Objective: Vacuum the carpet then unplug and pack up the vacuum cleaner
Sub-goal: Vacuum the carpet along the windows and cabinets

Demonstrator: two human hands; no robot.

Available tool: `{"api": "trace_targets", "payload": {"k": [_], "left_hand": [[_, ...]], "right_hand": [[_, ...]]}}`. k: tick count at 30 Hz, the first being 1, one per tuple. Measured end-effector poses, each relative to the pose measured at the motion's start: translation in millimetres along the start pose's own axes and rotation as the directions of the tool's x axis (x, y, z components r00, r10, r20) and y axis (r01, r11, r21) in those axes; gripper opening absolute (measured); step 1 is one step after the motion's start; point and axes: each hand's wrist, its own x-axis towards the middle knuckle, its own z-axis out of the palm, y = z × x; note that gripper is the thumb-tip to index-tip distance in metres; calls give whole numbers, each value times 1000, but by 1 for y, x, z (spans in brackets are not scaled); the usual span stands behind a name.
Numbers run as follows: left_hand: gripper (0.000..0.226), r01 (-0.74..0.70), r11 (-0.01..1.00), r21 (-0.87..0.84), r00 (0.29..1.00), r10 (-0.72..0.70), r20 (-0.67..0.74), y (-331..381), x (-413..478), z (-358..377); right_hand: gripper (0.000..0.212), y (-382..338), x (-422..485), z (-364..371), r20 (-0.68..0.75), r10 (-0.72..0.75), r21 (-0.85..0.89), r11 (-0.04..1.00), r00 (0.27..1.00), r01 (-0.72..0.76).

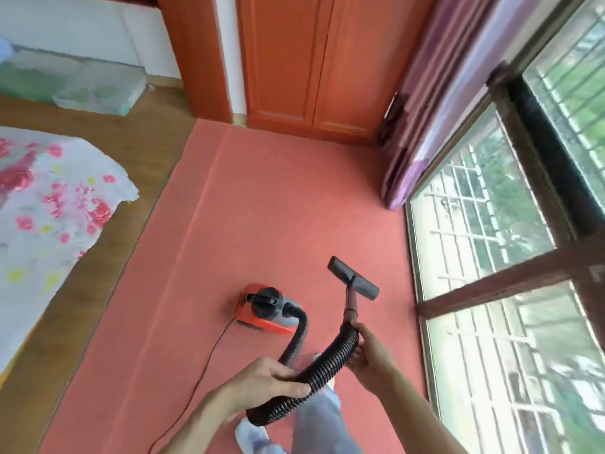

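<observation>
Vacuuming is in hand — the left hand [262, 380] and right hand [366, 350] both grip the ribbed hose [327, 365], floor nozzle [353, 278] on the pink carpet [278, 208]. The canister vacuum [265, 306] is apparently plugged in, its cord [209, 365] trailing away — next comes sweeping the nozzle over uncovered carpet.

Bright daylight via window [484, 224]; edges warped, blurry.

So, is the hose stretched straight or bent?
Bent. The hose hangs in a U-shaped loop from the vacuum cleaner, through the left hand, up to the right hand, which grips it below the tube.
</observation>
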Motion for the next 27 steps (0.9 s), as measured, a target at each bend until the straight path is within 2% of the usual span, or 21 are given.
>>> {"api": "trace_targets", "payload": {"k": [4,7,9,10,12,14,20,27], "left_hand": [[12,11,982,190,989,-38,143,-2,-8,20],[15,-6,943,332,977,-66,204,-6,-6,38],[8,-5,922,386,968,-93,235,-13,-6,50],[10,-4,914,405,963,-106,250,-17,-7,58],[27,-9,888,459,953,-131,272,-28,-13,74],[33,-20,855,518,942,-158,298,-41,-20,91],[24,-77,759,647,903,-223,368,-85,-46,146],[3,-139,602,786,828,-365,425,-139,-55,191]], "right_hand": [[41,42,-39,-47,-25,12,229,973,1000,-7],[43,74,-58,-77,-30,26,395,919,999,-12],[51,98,-65,-96,-39,34,487,873,999,-11],[47,111,-67,-105,-52,43,523,853,998,-10],[30,140,-72,-123,-76,67,588,809,995,-9],[24,169,-79,-142,-82,73,645,764,994,-3],[19,253,-115,-196,-107,125,762,648,986,0],[18,346,-150,-234,-112,183,898,439,977,20]]}}
